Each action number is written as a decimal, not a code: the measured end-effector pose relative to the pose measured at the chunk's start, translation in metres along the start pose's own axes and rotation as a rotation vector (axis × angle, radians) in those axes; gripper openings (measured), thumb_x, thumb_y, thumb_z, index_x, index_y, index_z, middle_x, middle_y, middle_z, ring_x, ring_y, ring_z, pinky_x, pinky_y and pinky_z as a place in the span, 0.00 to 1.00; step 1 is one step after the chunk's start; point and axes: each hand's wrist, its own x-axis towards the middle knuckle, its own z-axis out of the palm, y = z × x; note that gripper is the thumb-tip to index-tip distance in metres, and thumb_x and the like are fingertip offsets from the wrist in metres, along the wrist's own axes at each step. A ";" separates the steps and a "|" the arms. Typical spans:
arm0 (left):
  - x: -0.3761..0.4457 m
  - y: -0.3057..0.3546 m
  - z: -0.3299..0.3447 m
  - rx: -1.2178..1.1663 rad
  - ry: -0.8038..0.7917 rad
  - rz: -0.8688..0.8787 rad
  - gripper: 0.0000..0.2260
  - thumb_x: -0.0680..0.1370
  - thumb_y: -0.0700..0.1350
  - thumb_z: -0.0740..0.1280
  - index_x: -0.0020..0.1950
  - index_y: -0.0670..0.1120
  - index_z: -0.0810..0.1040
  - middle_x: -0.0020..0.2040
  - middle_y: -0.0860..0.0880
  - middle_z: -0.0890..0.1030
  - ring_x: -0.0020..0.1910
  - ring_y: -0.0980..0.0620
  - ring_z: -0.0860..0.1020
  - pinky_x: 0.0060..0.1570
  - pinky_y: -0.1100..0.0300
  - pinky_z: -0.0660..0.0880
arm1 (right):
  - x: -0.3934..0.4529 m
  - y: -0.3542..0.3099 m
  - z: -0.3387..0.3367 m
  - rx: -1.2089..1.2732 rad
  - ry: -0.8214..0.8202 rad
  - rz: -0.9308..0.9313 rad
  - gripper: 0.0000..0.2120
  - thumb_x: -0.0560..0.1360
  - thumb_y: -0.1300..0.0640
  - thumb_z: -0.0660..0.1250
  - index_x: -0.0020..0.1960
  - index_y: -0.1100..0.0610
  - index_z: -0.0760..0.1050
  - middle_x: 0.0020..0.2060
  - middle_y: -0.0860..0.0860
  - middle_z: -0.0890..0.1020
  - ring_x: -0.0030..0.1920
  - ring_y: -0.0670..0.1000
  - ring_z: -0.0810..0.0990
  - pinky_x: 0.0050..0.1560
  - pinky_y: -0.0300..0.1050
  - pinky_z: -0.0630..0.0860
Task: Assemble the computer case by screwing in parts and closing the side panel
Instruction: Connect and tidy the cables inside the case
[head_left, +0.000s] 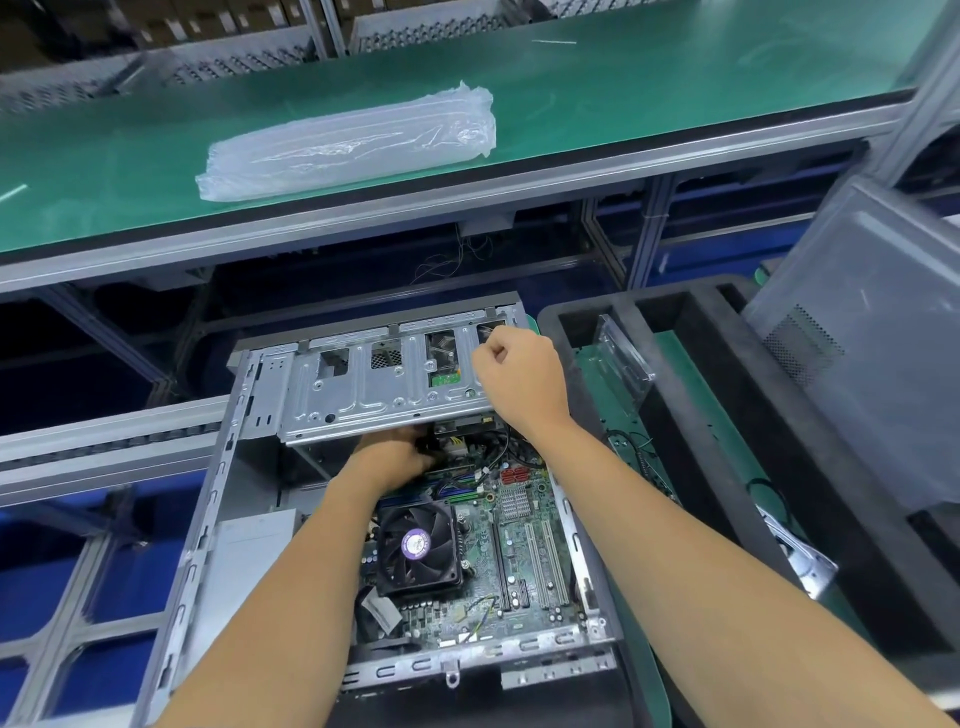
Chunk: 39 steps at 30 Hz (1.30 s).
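While the open computer case (363, 519) lies flat before you, your right hand (519, 376) sits curled at the far right edge of the drive cage (384, 384); whether it holds anything, I cannot tell. Your left hand (395, 457) reaches under the cage's near edge, fingers hidden. The side panel (857, 332) leans to the right.

We are in a factory where computers get put together. We see a long green work table (597, 98) with a grey metal frame, and stacked brown cardboard boxes (171, 21) behind it.
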 end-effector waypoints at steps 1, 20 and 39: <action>0.000 -0.001 0.001 0.010 0.002 0.008 0.22 0.75 0.62 0.64 0.66 0.54 0.73 0.60 0.47 0.79 0.55 0.46 0.77 0.48 0.60 0.71 | 0.000 0.000 0.000 -0.003 0.002 0.000 0.16 0.75 0.60 0.63 0.30 0.56 0.63 0.24 0.50 0.67 0.27 0.49 0.61 0.28 0.42 0.59; -0.001 0.000 0.004 -0.144 0.035 -0.050 0.23 0.72 0.63 0.69 0.62 0.53 0.76 0.56 0.47 0.81 0.52 0.45 0.77 0.45 0.62 0.71 | 0.000 0.001 0.001 0.005 0.016 -0.008 0.14 0.74 0.60 0.63 0.32 0.63 0.67 0.24 0.52 0.68 0.27 0.49 0.62 0.30 0.43 0.61; -0.002 0.003 -0.003 -0.201 -0.026 -0.079 0.11 0.75 0.54 0.69 0.57 0.56 0.78 0.55 0.52 0.80 0.52 0.49 0.77 0.50 0.58 0.76 | 0.001 0.001 0.003 -0.031 0.011 -0.003 0.12 0.74 0.59 0.62 0.34 0.65 0.70 0.25 0.53 0.70 0.28 0.50 0.63 0.31 0.44 0.64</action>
